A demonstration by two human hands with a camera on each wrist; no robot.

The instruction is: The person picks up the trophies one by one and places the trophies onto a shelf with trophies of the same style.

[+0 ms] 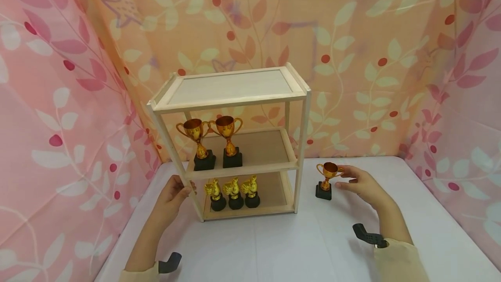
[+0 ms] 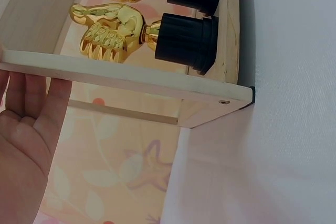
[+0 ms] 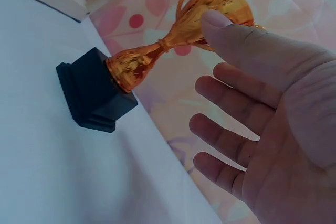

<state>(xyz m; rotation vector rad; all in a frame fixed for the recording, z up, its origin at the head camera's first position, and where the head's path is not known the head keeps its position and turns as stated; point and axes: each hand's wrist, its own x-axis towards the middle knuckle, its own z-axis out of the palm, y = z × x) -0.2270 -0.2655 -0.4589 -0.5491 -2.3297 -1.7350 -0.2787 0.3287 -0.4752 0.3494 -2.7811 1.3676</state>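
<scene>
My left hand (image 1: 170, 201) grips the left front post (image 2: 121, 80) of a pale wooden shelf rack (image 1: 231, 171), fingers behind it. My right hand (image 1: 362, 186) is beside a gold trophy cup (image 1: 328, 173) with a black base, right of the rack. In the right wrist view, the thumb (image 3: 247, 40) overlaps the cup while the other fingers lie loosely apart; contact with its handle is hard to tell. Two similar trophy cups, a left one (image 1: 197, 136) and a right one (image 1: 228, 134), stand on the middle shelf. Three gold thumbs-up trophies (image 1: 234, 190) line the bottom shelf.
The rack's grey top panel (image 1: 235, 87) is framed by raised side rails. A white cloth (image 1: 282, 243) covers the table. Patterned curtains (image 1: 348, 77) close in the back and both sides. Each wrist wears a black mount (image 1: 368, 235).
</scene>
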